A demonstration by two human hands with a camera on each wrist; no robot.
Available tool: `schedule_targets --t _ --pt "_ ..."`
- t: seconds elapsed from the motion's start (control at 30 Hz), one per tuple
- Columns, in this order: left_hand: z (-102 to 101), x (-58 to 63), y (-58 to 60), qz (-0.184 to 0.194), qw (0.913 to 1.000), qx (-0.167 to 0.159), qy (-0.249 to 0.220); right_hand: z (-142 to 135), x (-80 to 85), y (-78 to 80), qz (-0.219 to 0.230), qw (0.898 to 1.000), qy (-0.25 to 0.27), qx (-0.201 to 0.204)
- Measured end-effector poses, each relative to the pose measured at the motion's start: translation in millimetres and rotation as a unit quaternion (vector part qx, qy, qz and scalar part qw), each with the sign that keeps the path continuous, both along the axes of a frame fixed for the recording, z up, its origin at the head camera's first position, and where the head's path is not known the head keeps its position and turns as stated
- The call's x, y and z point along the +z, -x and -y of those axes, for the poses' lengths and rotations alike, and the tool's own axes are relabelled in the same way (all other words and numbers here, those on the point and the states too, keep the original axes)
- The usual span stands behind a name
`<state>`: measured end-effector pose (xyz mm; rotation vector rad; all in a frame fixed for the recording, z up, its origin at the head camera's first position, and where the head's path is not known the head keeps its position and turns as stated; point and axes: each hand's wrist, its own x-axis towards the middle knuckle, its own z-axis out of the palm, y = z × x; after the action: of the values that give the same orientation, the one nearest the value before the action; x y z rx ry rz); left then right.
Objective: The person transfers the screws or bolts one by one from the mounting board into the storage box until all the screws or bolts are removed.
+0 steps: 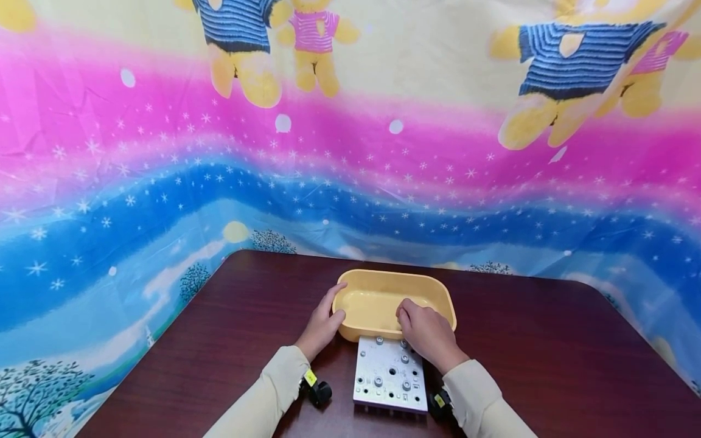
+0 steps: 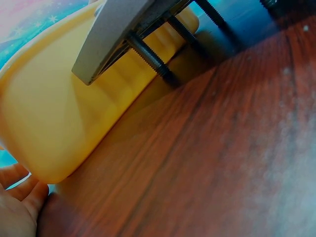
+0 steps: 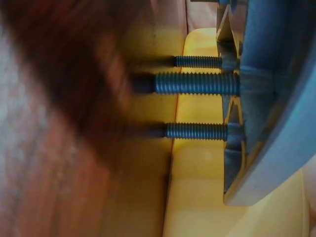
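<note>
A yellow plastic bin (image 1: 353,331) stands on the table just beyond a silver metal plate (image 1: 378,362). My left hand (image 1: 320,328) touches the bin's left end from outside, fingers extended along the rim and thumb at the near corner. In the left wrist view, fingers (image 2: 22,192) show beside the bin's rounded corner. My right hand (image 1: 429,331) is over the bin's near rim, its fingers curled above the inside; whether they hold anything is hidden. Several bolts (image 1: 406,385) sit in the plate, their threaded shanks (image 3: 197,83) projecting underneath.
The dark reddish wooden table (image 1: 263,304) extends on both sides of the bin and plate. A printed cloth (image 1: 339,152) hangs behind the table's far edge. Black wrist cameras (image 1: 320,394) sit below both cuffs, the right one close beside the plate.
</note>
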<state>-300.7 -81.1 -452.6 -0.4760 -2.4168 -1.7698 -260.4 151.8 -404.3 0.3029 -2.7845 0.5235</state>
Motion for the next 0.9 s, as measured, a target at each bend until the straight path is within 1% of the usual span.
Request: schedule_targets --t 0.33,0.5,0.67,0.77,0.9 --pt "1 0.5 -2.2 0.003 1.0 0.002 0.004 0 -0.9 -2.8 0.002 1.0 0.002 0.005" --pt "1 0.4 -2.1 -0.006 1.0 0.0 0.003 1 -0.6 -2.8 -0.003 1.0 0.002 0.008" --pt "0 1.8 -2.3 -0.011 0.9999 0.0 0.003 0 -0.2 -1.7 0.002 1.0 0.002 0.003" --pt "-1 5.9 -4.8 -0.014 0.9999 0.001 0.003 0 0.4 -1.8 0.003 1.0 0.002 0.001" --pt "-2 19.2 -13.8 -0.009 1.0 -0.001 0.003 0 1.2 -2.2 0.004 1.0 0.002 0.0"
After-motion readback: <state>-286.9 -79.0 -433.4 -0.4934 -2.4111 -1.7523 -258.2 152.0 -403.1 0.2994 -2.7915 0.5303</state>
